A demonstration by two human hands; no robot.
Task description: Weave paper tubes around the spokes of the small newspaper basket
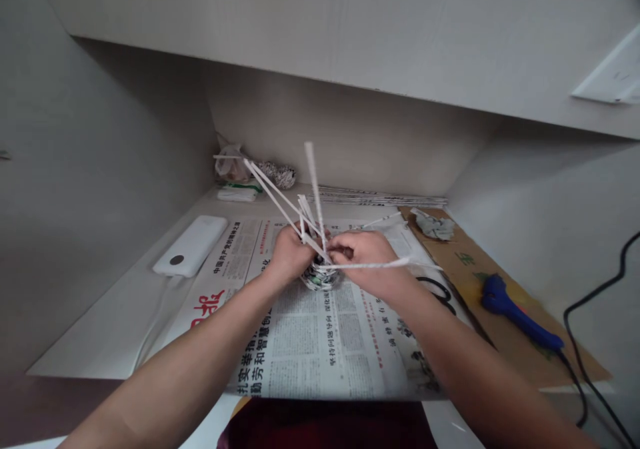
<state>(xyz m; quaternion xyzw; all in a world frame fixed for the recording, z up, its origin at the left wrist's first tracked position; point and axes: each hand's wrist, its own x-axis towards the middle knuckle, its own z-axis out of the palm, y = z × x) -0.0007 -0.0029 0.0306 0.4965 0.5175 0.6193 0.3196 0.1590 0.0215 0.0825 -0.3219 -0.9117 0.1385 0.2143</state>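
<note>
At frame centre, left hand (pixel 290 254) and right hand (pixel 367 252) clamp fingers around a small woven newspaper-tube basket (pixel 320 277) (loose white paper spokes (pixel 315 182) could slip, unravelling it).

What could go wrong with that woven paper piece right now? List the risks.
1. The long paper tubes stick up toward the face; one could poke an eye.
2. Both hands, left hand and right hand, grip the small woven base; a hard pull might kink a tube.
3. The blue glue gun lies close to the right elbow.
</note>
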